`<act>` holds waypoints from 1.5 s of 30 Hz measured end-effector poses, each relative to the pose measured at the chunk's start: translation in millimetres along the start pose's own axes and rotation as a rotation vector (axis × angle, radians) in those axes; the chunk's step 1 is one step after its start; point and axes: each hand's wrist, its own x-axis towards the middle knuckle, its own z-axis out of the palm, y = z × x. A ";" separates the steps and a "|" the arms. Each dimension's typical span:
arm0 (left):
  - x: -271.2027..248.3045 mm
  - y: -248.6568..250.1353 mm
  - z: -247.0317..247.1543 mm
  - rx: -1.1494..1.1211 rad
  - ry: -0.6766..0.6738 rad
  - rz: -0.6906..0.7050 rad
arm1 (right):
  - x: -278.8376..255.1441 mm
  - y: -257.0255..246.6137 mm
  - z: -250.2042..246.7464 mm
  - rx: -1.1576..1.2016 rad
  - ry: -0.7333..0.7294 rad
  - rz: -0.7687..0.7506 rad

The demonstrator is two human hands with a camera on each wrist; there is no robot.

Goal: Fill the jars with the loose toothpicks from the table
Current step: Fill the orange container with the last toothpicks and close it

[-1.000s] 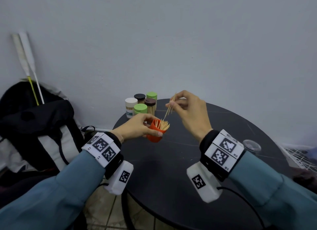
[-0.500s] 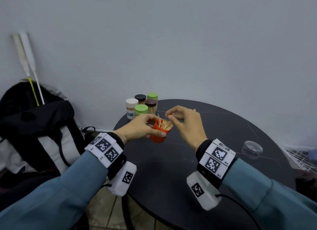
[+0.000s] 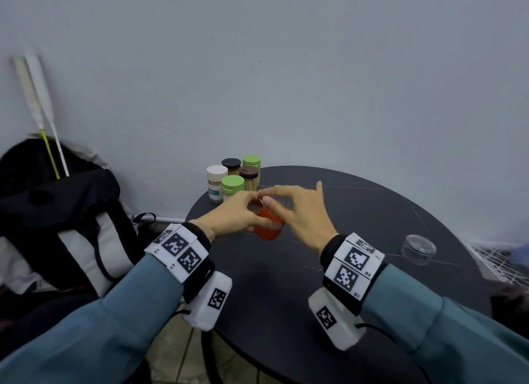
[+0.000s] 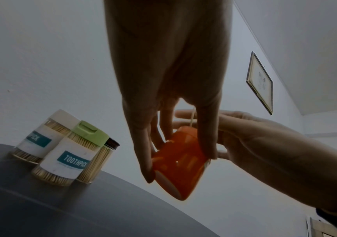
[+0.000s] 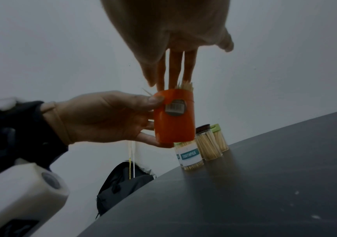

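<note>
My left hand [image 3: 259, 210] grips an orange jar [image 3: 267, 230] and holds it upright above the round black table [image 3: 315, 292]. A bundle of toothpicks [image 5: 185, 85] stands out of the jar's mouth. One toothpick [image 5: 146, 92] leans out past the rim on the thumb side. My right hand [image 3: 272, 196] hovers over the mouth with straight fingers [image 5: 172, 69] pointing down onto the toothpick tops. In the left wrist view the orange jar [image 4: 182, 162] sits between my thumb and fingers. No loose toothpicks show on the table.
Several capped toothpick jars [image 3: 233, 183] stand in a cluster at the table's far left edge. A clear plastic lid [image 3: 418, 247] lies at the right side. A black backpack [image 3: 57, 211] sits left of the table, a white wire rack [image 3: 501, 263] to the right.
My right hand came down from above the jar, where it pinched a few toothpicks, and its fingers now lie straight over the mouth. The left hand kept hold of the jar.
</note>
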 end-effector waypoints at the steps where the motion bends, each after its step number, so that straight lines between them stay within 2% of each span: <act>1: 0.5 -0.2 -0.1 -0.005 -0.005 0.007 | -0.1 -0.2 0.3 -0.028 0.001 -0.011; 4: 0.5 -0.7 0.4 -0.012 -0.009 -0.002 | 1.2 1.8 2.1 -0.034 0.053 -0.011; 10: 0.9 -1.8 1.0 -0.007 -0.014 0.006 | 0.8 7.2 1.8 0.124 0.030 -0.052; 21: 1.4 0.2 2.8 0.042 -0.017 -0.001 | -2.0 13.7 -2.4 0.025 0.017 -0.055; 28: 2.1 -0.9 3.0 0.036 -0.020 -0.001 | -0.1 13.8 -8.5 -0.014 0.014 -0.175; 35: 4.0 -4.1 3.2 0.066 -0.033 0.010 | 3.3 13.6 -7.6 -0.097 -0.083 -0.278; 40: 4.3 -2.8 4.3 0.055 -0.023 -0.010 | 6.3 16.1 -7.7 -0.004 0.038 -0.245; 45: 4.5 -1.1 5.3 0.062 -0.017 -0.024 | 7.2 20.9 -15.2 0.137 0.172 -0.102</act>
